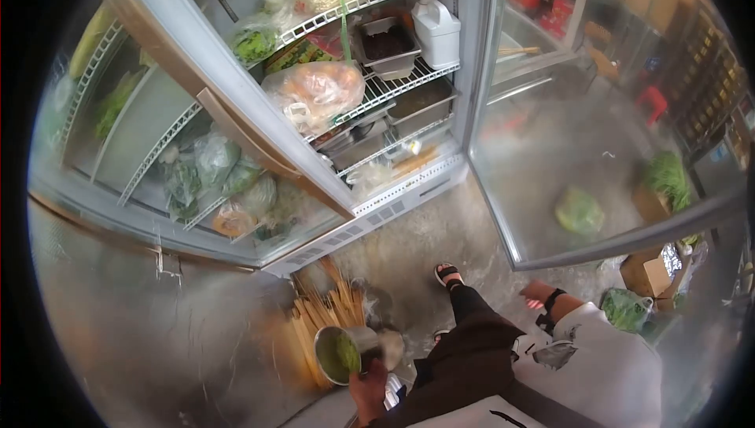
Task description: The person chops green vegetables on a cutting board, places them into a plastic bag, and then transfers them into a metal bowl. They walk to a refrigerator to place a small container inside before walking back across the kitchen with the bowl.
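Note:
My left hand point(368, 391) is closed on the rim of a round metal pot point(325, 343), low in the view. The pot is tilted, and something leafy and green point(344, 353) lies inside it; the rest of its inside is in shadow. My right hand point(538, 293), a dark band on its wrist, hangs just below the bottom edge of the open glass door point(582, 251). Its fingers are loosely curled with the thumb apart, and I see nothing in them. In front of me stands an upright fridge point(377, 212) with one door swung open to the right.
On the fridge's wire shelves are bagged produce point(314, 90), a white jug point(436, 31) and metal trays point(385, 43). Beside the pot stand thin wooden sticks point(330, 302). Right of me, a green bag point(625, 308) and a cardboard box point(646, 272) rest on the floor.

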A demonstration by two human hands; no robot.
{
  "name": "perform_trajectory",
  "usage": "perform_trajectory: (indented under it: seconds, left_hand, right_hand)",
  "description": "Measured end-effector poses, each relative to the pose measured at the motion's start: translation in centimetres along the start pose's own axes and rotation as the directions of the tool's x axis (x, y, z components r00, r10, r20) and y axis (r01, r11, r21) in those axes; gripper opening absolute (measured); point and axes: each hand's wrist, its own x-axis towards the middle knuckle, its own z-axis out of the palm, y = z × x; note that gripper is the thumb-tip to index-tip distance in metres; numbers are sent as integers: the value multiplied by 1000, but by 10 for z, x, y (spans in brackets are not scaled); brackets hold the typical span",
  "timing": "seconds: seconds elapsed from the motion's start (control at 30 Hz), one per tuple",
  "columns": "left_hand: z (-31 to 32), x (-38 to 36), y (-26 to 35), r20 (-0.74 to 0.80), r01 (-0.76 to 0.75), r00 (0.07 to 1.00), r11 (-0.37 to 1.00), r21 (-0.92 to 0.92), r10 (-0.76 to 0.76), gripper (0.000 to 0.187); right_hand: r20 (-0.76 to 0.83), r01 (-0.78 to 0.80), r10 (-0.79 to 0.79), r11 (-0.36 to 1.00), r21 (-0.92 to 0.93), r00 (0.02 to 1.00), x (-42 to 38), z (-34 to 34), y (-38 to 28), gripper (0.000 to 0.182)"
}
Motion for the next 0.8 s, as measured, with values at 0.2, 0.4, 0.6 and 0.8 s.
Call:
perform_trajectory:
  seconds: [0.2,0.4,0.6,0.8]
  left_hand:
    - [-11,-12,4,92,-31,996,990,137,18,45]
    - [-26,-6,8,117,-66,992,977,203,43,38]
    - [-48,-9,1,34,-70,997,983,171,66,38]
    - [-65,-19,-6,-5,-111,994,990,89,112,37]
  right_hand:
    - [-864,639,-368,765,-71,344,-73,-57,28,30]
    - [-674,540,-676,702,-464,300,-27,-103,59,26]
    - [-463,709,-682,689,-150,566,-138,-25,-15,22]
    - [-78,702,-820,530,-477,566,-152,39,-97,25]
